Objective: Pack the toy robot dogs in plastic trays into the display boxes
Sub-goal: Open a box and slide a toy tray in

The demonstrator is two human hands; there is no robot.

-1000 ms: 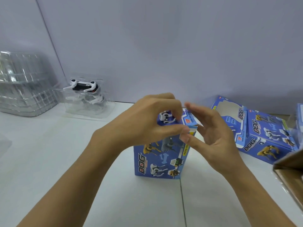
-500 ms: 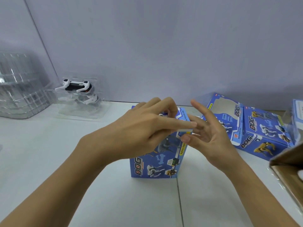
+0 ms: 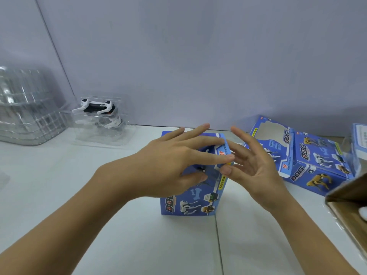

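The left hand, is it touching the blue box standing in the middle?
Touching. The head view shows the left hand with straight fingers lying across the top of the upright blue box.

- A white table [image 3: 59, 195] fills the lower part of the frame and meets a pale wall at the back; a thin seam runs down it right of centre.
- An upright blue display box [image 3: 190, 199] stands on it at centre.
- A clear plastic tray [image 3: 99, 132] holding a white toy robot dog [image 3: 97, 108] sits at upper left.
- A stack of clear trays [image 3: 25, 108] rests at the far left edge.
- Flat-lying blue boxes [image 3: 309, 157] lie at the right.
- A brown cardboard carton [image 3: 349, 205] shows at the right edge.
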